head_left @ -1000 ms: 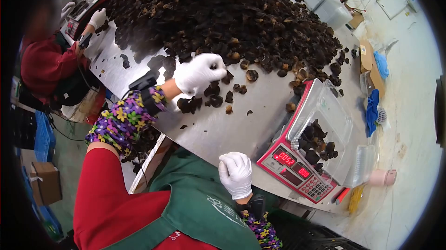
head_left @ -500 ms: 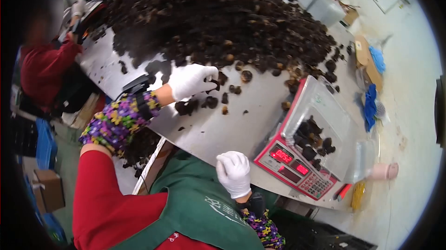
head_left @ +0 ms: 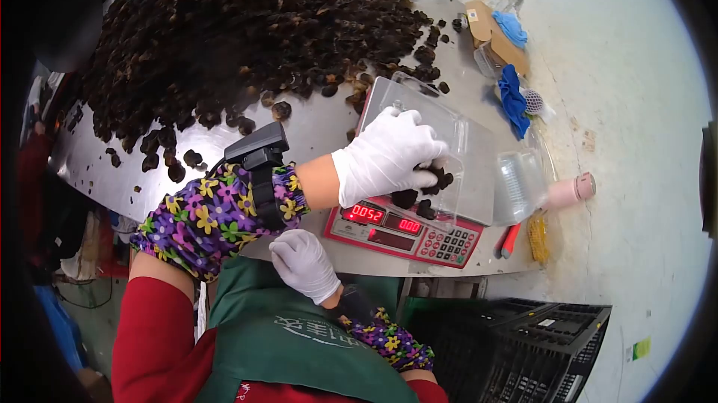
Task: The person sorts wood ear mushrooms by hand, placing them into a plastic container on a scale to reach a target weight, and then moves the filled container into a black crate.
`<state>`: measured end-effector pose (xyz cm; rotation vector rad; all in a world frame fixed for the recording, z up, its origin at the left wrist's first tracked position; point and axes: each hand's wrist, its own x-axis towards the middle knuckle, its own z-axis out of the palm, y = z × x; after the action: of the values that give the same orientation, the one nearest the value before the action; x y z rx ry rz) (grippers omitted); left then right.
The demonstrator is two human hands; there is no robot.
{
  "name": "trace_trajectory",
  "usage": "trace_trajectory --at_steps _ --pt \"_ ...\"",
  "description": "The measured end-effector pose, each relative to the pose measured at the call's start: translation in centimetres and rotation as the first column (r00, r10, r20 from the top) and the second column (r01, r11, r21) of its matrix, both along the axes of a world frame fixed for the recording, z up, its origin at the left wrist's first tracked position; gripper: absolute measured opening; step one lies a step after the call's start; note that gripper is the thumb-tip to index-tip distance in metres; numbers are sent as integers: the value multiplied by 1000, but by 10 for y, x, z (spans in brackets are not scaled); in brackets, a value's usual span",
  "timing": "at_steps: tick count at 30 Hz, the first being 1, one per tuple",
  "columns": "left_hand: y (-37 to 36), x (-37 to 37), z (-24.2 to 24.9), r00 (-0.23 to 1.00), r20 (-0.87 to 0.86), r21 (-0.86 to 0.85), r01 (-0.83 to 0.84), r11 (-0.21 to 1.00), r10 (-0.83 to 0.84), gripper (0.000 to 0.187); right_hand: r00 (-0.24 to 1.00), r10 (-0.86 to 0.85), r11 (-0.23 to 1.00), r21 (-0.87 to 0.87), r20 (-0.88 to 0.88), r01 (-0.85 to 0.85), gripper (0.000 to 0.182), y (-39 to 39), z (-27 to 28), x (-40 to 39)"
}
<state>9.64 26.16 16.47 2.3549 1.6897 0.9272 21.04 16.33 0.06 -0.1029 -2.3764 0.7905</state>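
Note:
My left hand (head_left: 391,156), in a white glove, reaches over the clear plastic box (head_left: 458,137) on the scale. Its thumb and fingers close around a dark, dried mushroom-like piece (head_left: 428,166), partly hidden by the glove. Other dark pieces (head_left: 404,199) lie in the box just below the fingers. The red-framed digital scale (head_left: 374,235) reads 0.052 in red digits. My right hand (head_left: 305,263), also gloved in white, is held before the green apron, near the table edge. Its fingers are curled closed, and the inside of the hand is hidden.
A large heap of dark pieces (head_left: 247,29) covers the table's far left. Right of the scale are a clear container (head_left: 517,186), a pink bottle (head_left: 572,190) and a red-handled tool (head_left: 510,241). A blue cloth (head_left: 513,100) lies behind. Black crates (head_left: 523,350) stand below the table.
My left hand has moved from loose pieces by the heap to above the box, still closed on a dark piece. The view has swung right. My right hand remains curled before the apron.

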Motion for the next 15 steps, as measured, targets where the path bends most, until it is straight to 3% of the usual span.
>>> trace_trajectory --at_steps 1,3,4,5,7,9,11,13,15 --pt "2 0 -2 1000 -5 0 5 1000 -5 23 1000 -5 1000 0 -5 5 15 1 0 1" --pt "-4 -7 -7 986 152 255 22 967 -63 28 1000 4 1000 7 6 -4 13 0 0 0" --pt "-8 -20 -7 962 259 170 47 984 -91 31 1000 19 1000 -7 -2 -19 13 0 0 0" --pt "-15 -35 -10 958 281 223 -9 975 -55 26 1000 -12 1000 21 23 12 12 0 2 2" --pt "-39 -72 -19 781 612 -56 -116 992 125 22 999 -22 999 45 28 20 10 0 5 2" --pt "-68 -111 -31 805 438 -144 -377 915 401 17 998 -35 999 4 60 34 11 -1 4 2" --pt "-96 -147 -66 847 117 -136 -503 853 518 21 999 -31 999 -13 43 32 11 0 -1 0" --pt "-128 -160 -86 814 -109 -233 -579 782 570 22 999 -9 999 -39 48 11 13 1 1 -1" --pt "-149 -167 -113 864 -101 -330 -497 802 494 19 997 -29 999 -37 71 31 14 1 3 -2"
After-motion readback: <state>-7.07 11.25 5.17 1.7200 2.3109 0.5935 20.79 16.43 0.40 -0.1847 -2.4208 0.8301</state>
